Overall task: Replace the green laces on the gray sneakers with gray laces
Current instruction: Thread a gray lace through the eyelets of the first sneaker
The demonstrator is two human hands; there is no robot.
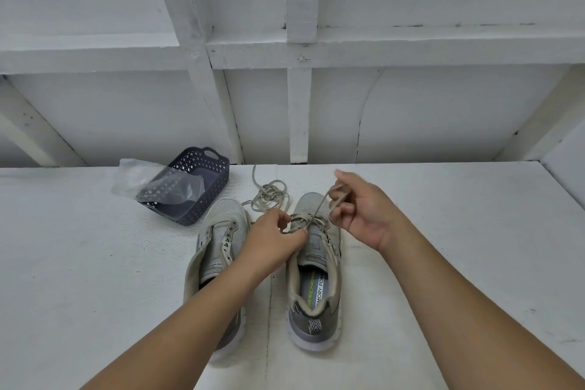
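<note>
A dark blue plastic basket (pixel 202 180) with diamond-shaped cutouts and a handle slot sits tilted on the white painted table (pixel 79 247) in front of me, toward my left. A crumpled clear plastic bag (pixel 148 182) drapes over its near rim. Behind the table rises a white wall of painted wooden framing (pixel 297 51).

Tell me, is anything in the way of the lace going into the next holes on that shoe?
Nothing visible. The right hand pulls the lace up from the right sneaker, the left hand pinches the crossing, and the eyelets nearer the ankle look bare.
</note>
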